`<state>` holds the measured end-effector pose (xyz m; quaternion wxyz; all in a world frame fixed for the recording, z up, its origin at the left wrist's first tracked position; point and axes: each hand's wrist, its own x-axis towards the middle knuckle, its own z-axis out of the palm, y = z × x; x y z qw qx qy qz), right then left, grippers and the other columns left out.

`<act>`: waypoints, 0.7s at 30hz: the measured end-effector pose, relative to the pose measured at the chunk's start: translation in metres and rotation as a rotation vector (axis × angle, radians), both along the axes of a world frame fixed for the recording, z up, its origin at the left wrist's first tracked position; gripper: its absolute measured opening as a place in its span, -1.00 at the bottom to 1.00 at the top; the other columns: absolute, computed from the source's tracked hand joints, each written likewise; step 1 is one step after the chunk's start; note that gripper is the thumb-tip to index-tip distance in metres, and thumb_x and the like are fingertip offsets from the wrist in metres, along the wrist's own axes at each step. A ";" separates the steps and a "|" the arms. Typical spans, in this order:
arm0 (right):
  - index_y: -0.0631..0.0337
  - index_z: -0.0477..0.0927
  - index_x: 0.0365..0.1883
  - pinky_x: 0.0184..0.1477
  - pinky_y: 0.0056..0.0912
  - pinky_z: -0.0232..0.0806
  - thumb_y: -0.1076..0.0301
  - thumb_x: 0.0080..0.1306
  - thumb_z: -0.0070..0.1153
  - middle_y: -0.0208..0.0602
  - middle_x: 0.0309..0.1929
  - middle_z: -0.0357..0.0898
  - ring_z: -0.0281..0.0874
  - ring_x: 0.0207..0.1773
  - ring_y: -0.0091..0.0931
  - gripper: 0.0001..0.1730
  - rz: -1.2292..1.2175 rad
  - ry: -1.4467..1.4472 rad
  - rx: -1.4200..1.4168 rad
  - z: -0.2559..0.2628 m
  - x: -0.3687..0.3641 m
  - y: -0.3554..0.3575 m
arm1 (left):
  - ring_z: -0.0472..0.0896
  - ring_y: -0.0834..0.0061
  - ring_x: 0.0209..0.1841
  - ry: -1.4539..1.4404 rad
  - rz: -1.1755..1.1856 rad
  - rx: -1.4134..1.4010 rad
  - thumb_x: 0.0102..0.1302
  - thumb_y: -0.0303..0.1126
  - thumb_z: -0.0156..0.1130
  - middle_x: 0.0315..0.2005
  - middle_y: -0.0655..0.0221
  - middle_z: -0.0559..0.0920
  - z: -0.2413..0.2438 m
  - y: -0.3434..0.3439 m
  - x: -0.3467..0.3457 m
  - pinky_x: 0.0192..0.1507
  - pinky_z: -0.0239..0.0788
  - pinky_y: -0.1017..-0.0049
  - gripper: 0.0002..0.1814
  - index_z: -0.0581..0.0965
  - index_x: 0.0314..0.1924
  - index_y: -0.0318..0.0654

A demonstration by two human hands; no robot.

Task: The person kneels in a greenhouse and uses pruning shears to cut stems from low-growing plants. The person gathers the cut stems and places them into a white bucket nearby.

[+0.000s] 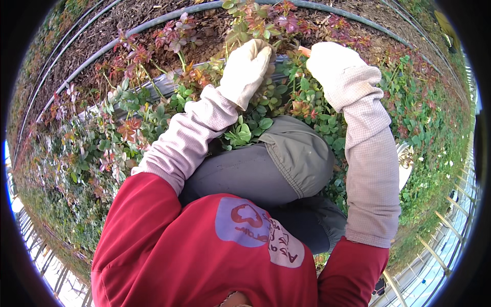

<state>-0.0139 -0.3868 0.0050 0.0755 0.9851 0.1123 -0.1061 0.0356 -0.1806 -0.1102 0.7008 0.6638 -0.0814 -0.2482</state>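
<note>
My left hand (pixel 247 71), in a cream work glove, is curled among rose shoots (pixel 245 23) at the bed's edge. Its fingertips point away from me and are hidden, so whether a stem is in them cannot be told. To the right, my right hand (pixel 333 69), also gloved, is closed around a tool with an orange handle (pixel 305 51). Only a short end of that handle shows, aimed at the stems between both hands; the tool's working end is too small to make out. Green and reddish leaves surround both gloves.
A grey hose or pipe (pixel 184 13) curves across the mulch-covered soil (pixel 149 11) beyond the plants. Dark plastic edging (pixel 165 84) runs beneath the leaves. My bent knee (pixel 303 157) presses near the foliage. A white container (pixel 404 165) stands at right, and dense bushes (pixel 76 188) spread left.
</note>
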 end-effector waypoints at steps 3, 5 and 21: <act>0.21 0.74 -0.17 -0.03 -0.14 0.59 0.26 0.44 0.15 -0.13 -0.22 0.71 0.73 -0.08 -0.17 -0.77 0.160 -0.064 -0.017 0.017 -0.014 0.002 | 0.65 0.61 -0.35 0.001 -0.001 0.025 0.65 -0.24 0.08 -0.25 0.39 0.70 0.000 0.002 0.001 -0.24 0.56 0.51 -0.73 0.59 -0.01 -0.30; 0.15 0.72 -0.03 -0.02 -0.11 0.56 0.32 0.42 0.16 -0.13 -0.18 0.68 0.70 -0.07 -0.17 -0.77 0.245 -0.057 0.018 0.027 -0.026 -0.008 | 0.66 0.61 -0.35 -0.012 -0.008 0.040 0.65 -0.24 0.08 -0.25 0.38 0.70 0.000 0.003 0.002 -0.24 0.56 0.51 -0.73 0.60 -0.02 -0.30; 0.16 0.65 -0.13 -0.09 -0.08 0.55 0.37 0.43 0.06 -0.06 -0.22 0.64 0.69 -0.14 -0.17 -0.84 0.078 -0.099 0.205 -0.008 -0.085 -0.017 | 0.66 0.60 -0.36 0.013 0.037 -0.019 0.66 -0.25 0.06 -0.24 0.40 0.69 0.001 -0.002 -0.004 -0.26 0.56 0.52 -0.75 0.58 -0.02 -0.27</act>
